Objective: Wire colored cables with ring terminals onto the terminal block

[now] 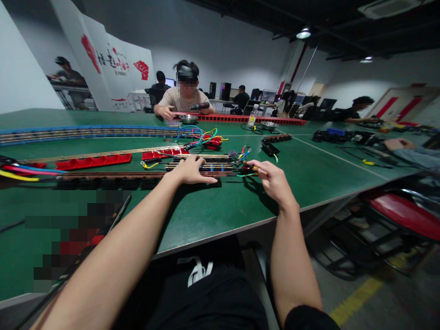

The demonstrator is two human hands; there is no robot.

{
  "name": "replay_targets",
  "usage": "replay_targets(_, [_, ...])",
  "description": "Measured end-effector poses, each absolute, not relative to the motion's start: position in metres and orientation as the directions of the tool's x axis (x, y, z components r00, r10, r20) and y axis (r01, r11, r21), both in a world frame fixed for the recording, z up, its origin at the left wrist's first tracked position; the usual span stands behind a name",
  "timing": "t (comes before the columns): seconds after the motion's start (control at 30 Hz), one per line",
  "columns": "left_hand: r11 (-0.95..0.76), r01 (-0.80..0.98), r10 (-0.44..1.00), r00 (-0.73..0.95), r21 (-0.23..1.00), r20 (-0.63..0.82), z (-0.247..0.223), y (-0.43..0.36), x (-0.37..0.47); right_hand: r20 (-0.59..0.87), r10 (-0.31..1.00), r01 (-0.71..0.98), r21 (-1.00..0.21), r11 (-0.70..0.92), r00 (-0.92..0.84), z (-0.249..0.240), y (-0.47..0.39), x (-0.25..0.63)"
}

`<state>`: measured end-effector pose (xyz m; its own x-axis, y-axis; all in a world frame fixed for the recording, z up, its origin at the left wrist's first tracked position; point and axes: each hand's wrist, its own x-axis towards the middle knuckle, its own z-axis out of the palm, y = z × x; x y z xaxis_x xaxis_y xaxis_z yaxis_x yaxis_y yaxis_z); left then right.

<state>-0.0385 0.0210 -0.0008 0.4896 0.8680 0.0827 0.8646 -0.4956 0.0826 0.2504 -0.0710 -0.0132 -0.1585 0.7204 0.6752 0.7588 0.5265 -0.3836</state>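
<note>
My left hand [193, 170] lies with fingers spread over a black strip assembly [220, 166] carrying thin copper-coloured bars, pressing down on it. At the assembly's right end, my right hand [273, 176] is closed in a pinch. A small yellow and dark piece shows at its fingertips, too small to make out. Just beyond the fingers, coloured wires with ring terminals [249, 150] stick up. A long black strip with brown bars [113, 176] runs left from under my left hand. Behind it, red trays [92, 162] lie below more thin bars.
A blue strip [85, 133] stretches across the table's left, ending in looped wires [202, 135]. Farther back are a long red strip [247, 119], metal bowls [189, 119] and a bottle [253, 115]. A person [185, 98] sits opposite. A red stool [405, 208] stands right.
</note>
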Motion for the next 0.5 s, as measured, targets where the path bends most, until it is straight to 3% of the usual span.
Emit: replay_targets(0.5, [-0.495,0.864,0.869,0.490,0.096,0.075,0.0007,0.0213,-0.0390,0.688,0.689,0.808,-0.261,0.528,-0.228,-0.0119,-0.0723,0.2507])
